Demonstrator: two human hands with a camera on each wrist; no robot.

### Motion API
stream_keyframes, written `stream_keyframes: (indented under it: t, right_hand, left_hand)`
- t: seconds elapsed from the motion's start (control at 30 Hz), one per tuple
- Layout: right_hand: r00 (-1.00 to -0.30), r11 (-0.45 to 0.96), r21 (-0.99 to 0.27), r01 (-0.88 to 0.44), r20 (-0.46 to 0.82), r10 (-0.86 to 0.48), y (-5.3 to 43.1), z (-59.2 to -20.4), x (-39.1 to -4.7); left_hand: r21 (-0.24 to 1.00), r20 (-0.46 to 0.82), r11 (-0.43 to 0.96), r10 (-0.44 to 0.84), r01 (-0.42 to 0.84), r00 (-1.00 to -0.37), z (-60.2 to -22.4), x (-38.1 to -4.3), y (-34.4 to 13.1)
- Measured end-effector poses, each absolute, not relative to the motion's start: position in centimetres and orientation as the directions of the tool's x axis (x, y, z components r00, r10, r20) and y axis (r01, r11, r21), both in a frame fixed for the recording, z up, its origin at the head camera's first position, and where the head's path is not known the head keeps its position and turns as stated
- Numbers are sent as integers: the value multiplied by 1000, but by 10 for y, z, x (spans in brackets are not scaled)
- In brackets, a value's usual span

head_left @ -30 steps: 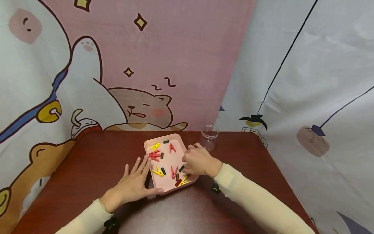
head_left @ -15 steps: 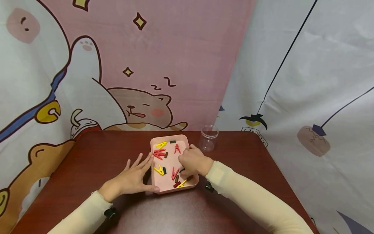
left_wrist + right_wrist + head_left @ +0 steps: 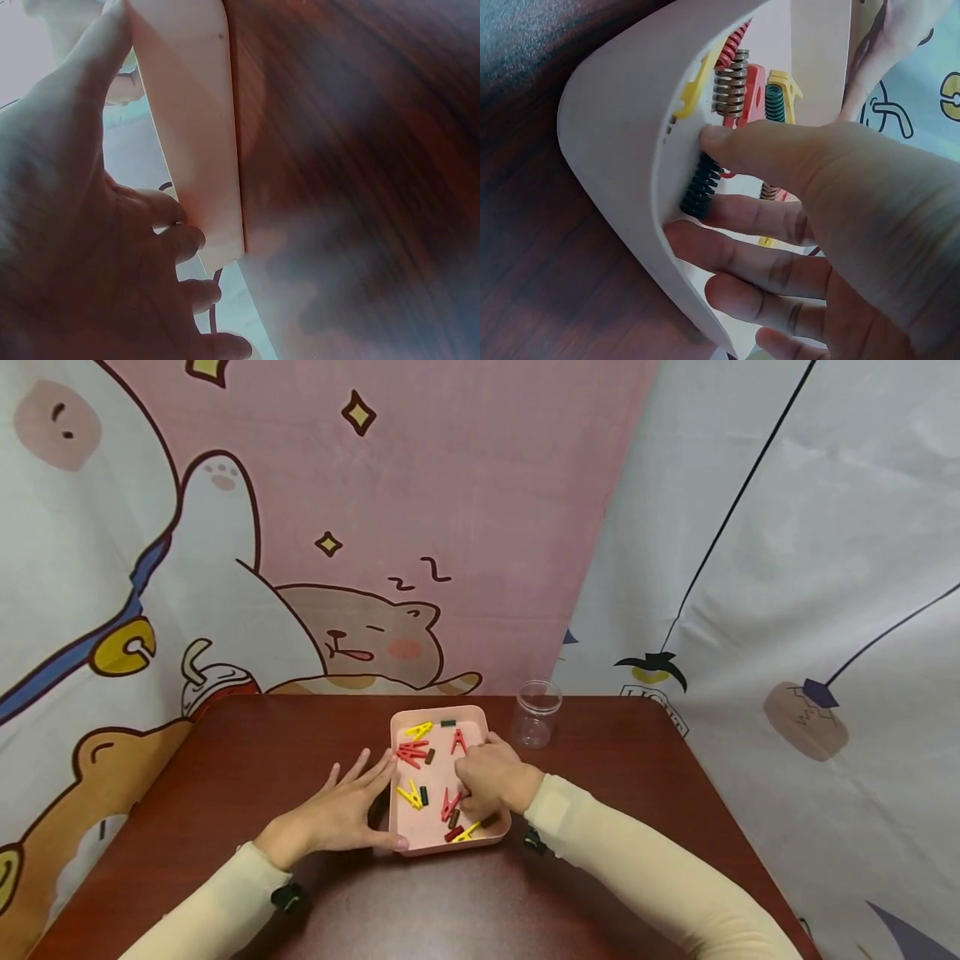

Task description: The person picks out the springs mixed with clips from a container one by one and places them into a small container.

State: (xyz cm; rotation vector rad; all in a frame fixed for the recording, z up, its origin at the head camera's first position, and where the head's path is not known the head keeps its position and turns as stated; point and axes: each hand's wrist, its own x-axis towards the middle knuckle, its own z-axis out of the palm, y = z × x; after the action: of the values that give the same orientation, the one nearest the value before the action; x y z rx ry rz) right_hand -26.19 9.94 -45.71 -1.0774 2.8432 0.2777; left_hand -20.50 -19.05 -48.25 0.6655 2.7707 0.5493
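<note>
A pink tray (image 3: 420, 839) lies on the table, holding red and yellow clothespins and small coil springs. My left hand (image 3: 341, 814) is spread along its left side, fingertips at the rim and thumb by the near left corner. Inside the tray's right side, my right hand (image 3: 495, 777) pinches a dark green spring (image 3: 702, 186) between thumb and index finger. Close by are a red clothespin (image 3: 450, 804), a brown spring (image 3: 453, 818), a red spring (image 3: 453, 834) and a yellow clothespin (image 3: 467, 833). Farther back lie red clothespins (image 3: 411, 752) and another yellow clothespin (image 3: 420, 729).
A clear, round jar (image 3: 536, 717) stands on the table just beyond the tray's far right corner. The dark red-brown table (image 3: 622, 793) reaches back to a cartoon-printed cloth (image 3: 510, 527).
The tray has turned slightly and shifted right, its far end most. My right hand has shifted a little left, over the dark green spring that showed earlier. My left hand stays at the rim.
</note>
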Motion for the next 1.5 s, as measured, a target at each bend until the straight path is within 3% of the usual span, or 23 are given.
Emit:
stream_keyframes:
  t: [0.4, 1.5]
  right_hand:
    - [-755, 752, 90, -653, -149, -638, 102, -462, -261]
    - [-751, 750, -47, -660, 87, -655, 138, -467, -253]
  left_hand:
    - [410, -156, 829, 475, 381, -866, -484, -206, -187]
    - [387, -168, 839, 473, 383, -865, -482, -205, -189]
